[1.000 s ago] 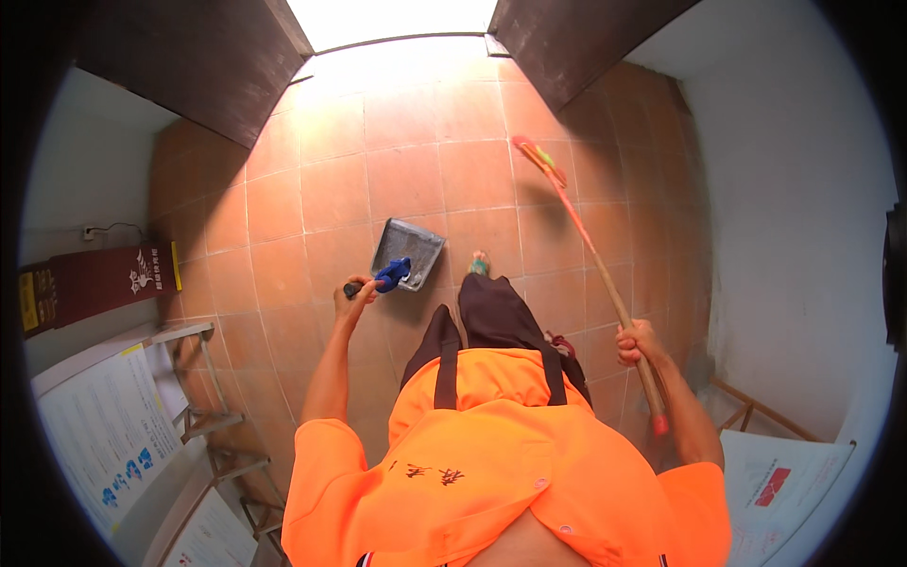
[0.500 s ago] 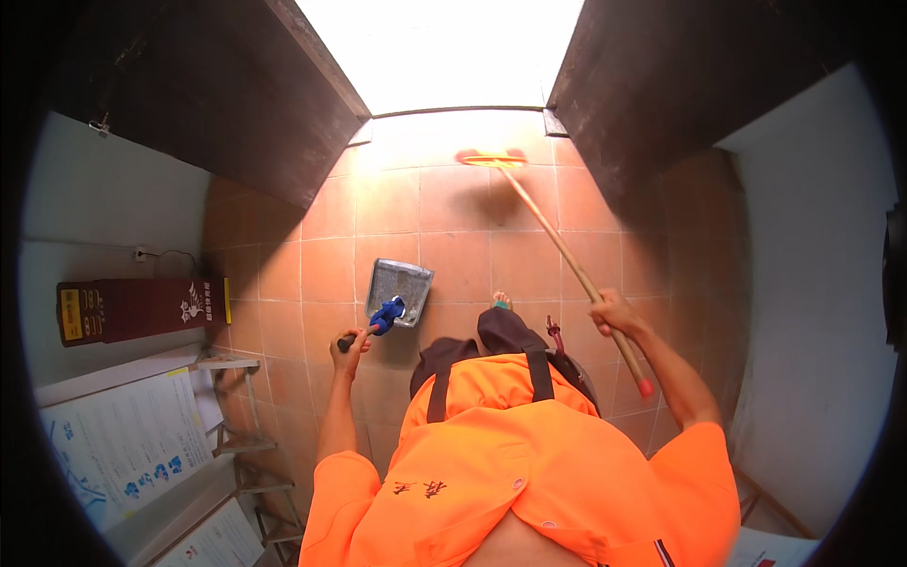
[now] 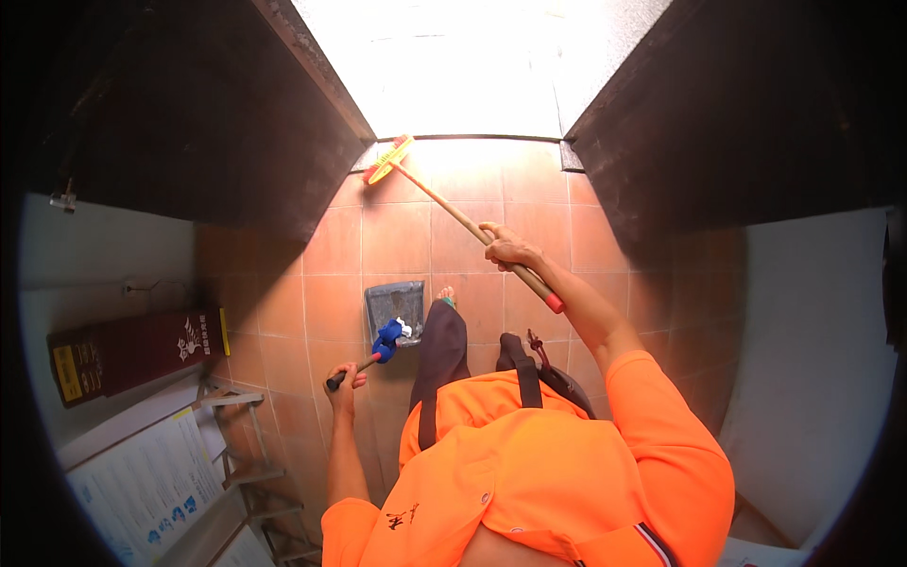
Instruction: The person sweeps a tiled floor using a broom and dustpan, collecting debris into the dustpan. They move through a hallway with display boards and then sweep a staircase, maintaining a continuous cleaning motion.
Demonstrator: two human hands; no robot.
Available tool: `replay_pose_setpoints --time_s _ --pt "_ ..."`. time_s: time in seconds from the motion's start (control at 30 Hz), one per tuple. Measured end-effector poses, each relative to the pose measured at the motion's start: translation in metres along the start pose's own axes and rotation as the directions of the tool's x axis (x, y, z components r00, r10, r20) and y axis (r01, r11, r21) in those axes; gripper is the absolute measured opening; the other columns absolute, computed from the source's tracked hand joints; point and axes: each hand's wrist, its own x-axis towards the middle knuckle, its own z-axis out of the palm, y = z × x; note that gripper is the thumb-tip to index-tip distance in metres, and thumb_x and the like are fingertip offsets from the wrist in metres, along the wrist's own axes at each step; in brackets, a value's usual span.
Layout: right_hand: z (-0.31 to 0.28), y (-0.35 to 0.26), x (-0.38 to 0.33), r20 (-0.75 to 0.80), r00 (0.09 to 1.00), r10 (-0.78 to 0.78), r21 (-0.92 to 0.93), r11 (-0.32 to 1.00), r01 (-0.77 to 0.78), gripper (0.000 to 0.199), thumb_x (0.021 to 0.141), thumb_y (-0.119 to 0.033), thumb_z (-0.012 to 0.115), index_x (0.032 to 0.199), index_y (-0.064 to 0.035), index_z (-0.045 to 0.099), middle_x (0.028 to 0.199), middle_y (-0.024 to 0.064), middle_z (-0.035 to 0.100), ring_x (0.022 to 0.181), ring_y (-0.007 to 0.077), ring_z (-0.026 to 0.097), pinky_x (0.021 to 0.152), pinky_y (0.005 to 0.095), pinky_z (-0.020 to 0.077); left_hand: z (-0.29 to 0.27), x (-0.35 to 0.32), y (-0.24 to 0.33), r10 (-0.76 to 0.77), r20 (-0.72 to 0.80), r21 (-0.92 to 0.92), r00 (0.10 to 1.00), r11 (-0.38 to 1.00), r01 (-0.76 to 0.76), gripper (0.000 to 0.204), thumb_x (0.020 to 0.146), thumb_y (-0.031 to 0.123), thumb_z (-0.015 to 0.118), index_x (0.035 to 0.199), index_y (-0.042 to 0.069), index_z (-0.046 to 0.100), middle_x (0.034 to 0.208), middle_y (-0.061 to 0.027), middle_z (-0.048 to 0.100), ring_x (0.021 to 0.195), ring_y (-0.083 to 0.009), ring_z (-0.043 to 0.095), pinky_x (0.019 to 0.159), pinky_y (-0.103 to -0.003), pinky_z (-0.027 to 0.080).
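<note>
The fingers of the left hand [image 3: 347, 380] were clamped on the handle [image 3: 367, 362] of the dustpan [image 3: 395, 302], those of the right hand [image 3: 511, 249] on the broom [image 3: 445, 205]. Just beyond the left fingers, white scrap [image 3: 405, 328] looked collected in the grey dustpan; sweeping seemed unfinished. Well beyond the right fingers was the broom's yellow-and-red head [image 3: 388, 163].

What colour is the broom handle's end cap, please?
The end cap is red; see the head view.

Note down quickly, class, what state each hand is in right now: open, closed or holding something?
Left hand: closed, holding the dustpan handle.
Right hand: closed, holding the wooden broom handle.
</note>
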Motion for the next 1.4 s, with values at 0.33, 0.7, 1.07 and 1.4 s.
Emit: replay_pose_setpoints --time_s 0.33,0.7,1.07,1.4 --pt "-0.055 0.065 -0.063 -0.123 0.96 0.25 -0.038 0.966 -0.256 0.067 0.076 -0.003 0.043 0.138 -0.0197 0.022 0.057 0.0023 0.039 0.039 0.01 0.04 0.032 0.0255 0.0368 0.033 0.101 0.014 -0.04 0.148 0.076 0.988 0.997 0.029 0.008 0.08 0.008 0.061 0.075 0.004 0.055 0.086 -0.0066 0.058 0.063 -0.0147 0.06 0.055 -0.023 0.05" --pt "0.025 0.07 -0.246 -0.04 0.901 0.433 0.267 0.873 -0.407 0.068 0.077 -0.003 0.047 0.138 -0.0057 0.018 0.051 0.0004 0.041 0.037 0.008 0.04 0.035 0.0229 0.0335 0.053 0.149 0.035 0.006 0.287 0.121 0.958 0.992 -0.042 0.008 0.079 0.006 0.061 0.072 0.004 0.056 0.087 -0.0049 0.058 0.063 -0.0136 0.059 0.056 -0.023 0.051" --pt "0.015 0.072 -0.07 -0.038 0.994 0.107 -0.16 0.981 -0.112 0.053 0.084 -0.015 0.043 0.135 -0.0111 0.028 0.061 0.0034 0.044 0.043 0.0113 0.045 0.038 0.0264 0.0427 0.015 0.108 0.026 0.055 0.273 0.126 0.96 0.988 -0.092 0.009 0.079 0.004 0.061 0.072 0.003 0.055 0.09 -0.007 0.058 0.063 -0.0146 0.06 0.055 -0.023 0.051" --pt "0.034 0.144 -0.179 -0.036 0.975 0.22 -0.164 0.961 -0.223 0.058 0.082 -0.013 0.043 0.137 -0.0119 0.025 0.065 0.0017 0.039 0.044 0.0117 0.044 0.036 0.0265 0.0418 -0.055 0.024 0.001 0.077 0.139 0.072 0.987 0.994 -0.087 0.006 0.078 0.002 0.061 0.075 0.002 0.056 0.084 -0.0088 0.059 0.06 -0.0172 0.061 0.052 -0.024 0.052"
